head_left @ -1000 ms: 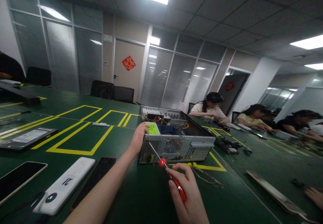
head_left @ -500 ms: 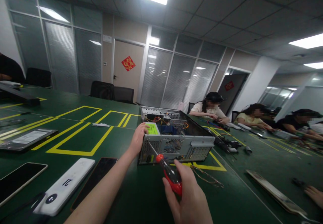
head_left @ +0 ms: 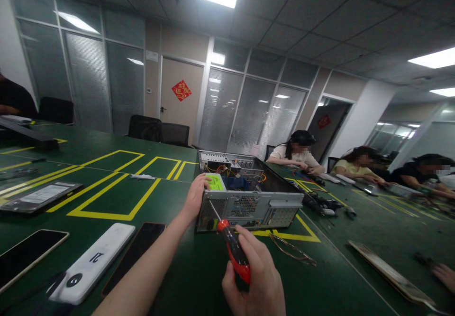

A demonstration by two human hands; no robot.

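Observation:
An open metal computer case point(head_left: 265, 202) lies on the green table, with wires and parts showing inside. At its near left corner is a power supply with a bright green label point(head_left: 214, 182). My left hand point(head_left: 195, 195) grips that corner, fingers over the top edge beside the label. In my right hand point(head_left: 258, 268) is a red and black screwdriver point(head_left: 234, 249); its shaft points up and left to the perforated back panel. Whether the tip sits in a screw is too small to tell.
Left on the table point(head_left: 170, 278) lie a hard drive point(head_left: 40, 197), a white device marked 21 point(head_left: 94, 259) and two phones. Glasses point(head_left: 291, 249) rest near the case's front right. Cables and several people are at the right.
My right hand and the screwdriver handle have shifted slightly left and down, and the fingers have changed their hold on the handle. My left hand stays at the case corner.

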